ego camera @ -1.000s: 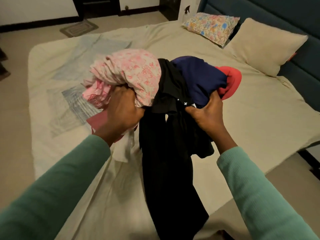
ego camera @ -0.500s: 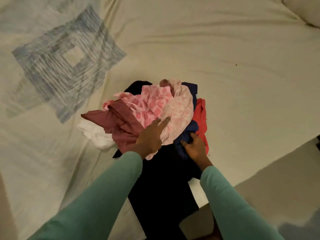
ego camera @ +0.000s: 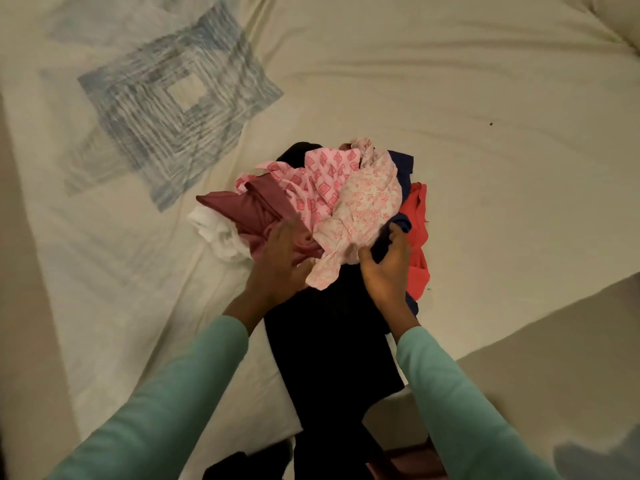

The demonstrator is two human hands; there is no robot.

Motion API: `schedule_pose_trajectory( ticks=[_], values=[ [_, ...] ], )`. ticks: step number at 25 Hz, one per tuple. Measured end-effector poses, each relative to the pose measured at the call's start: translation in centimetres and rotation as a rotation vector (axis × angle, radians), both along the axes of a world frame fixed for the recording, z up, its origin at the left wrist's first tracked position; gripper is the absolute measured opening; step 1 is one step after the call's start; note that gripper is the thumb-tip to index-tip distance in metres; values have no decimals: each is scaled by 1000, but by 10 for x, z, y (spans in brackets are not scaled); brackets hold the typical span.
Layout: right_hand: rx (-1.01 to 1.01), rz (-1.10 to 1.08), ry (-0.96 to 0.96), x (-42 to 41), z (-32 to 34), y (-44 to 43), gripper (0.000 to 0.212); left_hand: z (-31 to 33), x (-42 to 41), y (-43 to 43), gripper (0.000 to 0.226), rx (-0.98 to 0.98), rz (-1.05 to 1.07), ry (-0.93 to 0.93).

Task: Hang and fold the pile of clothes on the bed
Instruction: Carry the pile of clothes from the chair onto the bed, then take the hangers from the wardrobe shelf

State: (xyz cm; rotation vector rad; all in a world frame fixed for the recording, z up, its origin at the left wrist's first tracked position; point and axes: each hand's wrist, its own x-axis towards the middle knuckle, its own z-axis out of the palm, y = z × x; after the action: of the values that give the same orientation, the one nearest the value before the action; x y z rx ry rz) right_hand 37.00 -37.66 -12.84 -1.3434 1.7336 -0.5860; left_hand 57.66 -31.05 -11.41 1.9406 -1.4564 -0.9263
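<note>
So the pile of crumpled mixed clothes (ego camera: 339, 202) is sitting on the cream-sheeted bed (ego camera: 467, 98), close to its 6 o'clock edge and roughly mid-view. On top is a pale pink floral cotton top (ego camera: 363, 206), with a pink diamond-print cloth (ego camera: 318, 181) at its 10 o'clock. There's a maroon knit garment (ego camera: 249, 206) at the pile's 9 o'clock, a bit of white fabric (ego camera: 218, 230) poking out at 8, a navy garment (ego camera: 401, 164) around 1 and a coral red one (ego camera: 417, 237) at 3. A long black garment (ego camera: 332, 341) runs from under the heap toward 6 o'clock and hangs off the bed edge. My read is that this is just the sorting stage, with nothing folded or hung yet. To do it well I'd lift one piece off the top rather than yank from underneath, because it all looks tangled and the rest would probably get dragged along. Pin the heap with one hand while the other pulls, and haul that black one up before it slides off. The left hand (ego camera: 277, 268) lies flat on the maroon piece, fingers fairly straight, grip wide and holding nothing I can see. The right hand (ego camera: 384, 268) is at the pile's 4 o'clock with fingers curled into a dark fold, so its grip is narrow and looks closed on the navy garment. Both mint green ribbed sleeves (ego camera: 173, 393) come in from 6 o'clock.
</note>
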Motion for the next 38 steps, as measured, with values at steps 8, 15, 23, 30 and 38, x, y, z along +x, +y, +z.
schedule_pose_trajectory(
  ticks=[8, 15, 23, 30, 38],
  values=[
    [-79, 337, -290, 86, 86, 135, 62, 78, 51, 180, 85, -167, 482, 128],
    [-131, 789, -402, 165, 151, 335, 47, 151, 84, 437, 77, -369, 877, -69],
    [-160, 1421, -528, 278, 217, 579, 49, 219, 98, 720, 77, -440, 1221, -434],
    [-79, 1902, -651, 347, 234, 787, 48, 242, 82, 918, 89, -463, 1772, -525],
    [76, 2283, -794, 442, 267, 1032, 38, 280, 79, 1122, 88, -294, 2158, -677]
  ],
)
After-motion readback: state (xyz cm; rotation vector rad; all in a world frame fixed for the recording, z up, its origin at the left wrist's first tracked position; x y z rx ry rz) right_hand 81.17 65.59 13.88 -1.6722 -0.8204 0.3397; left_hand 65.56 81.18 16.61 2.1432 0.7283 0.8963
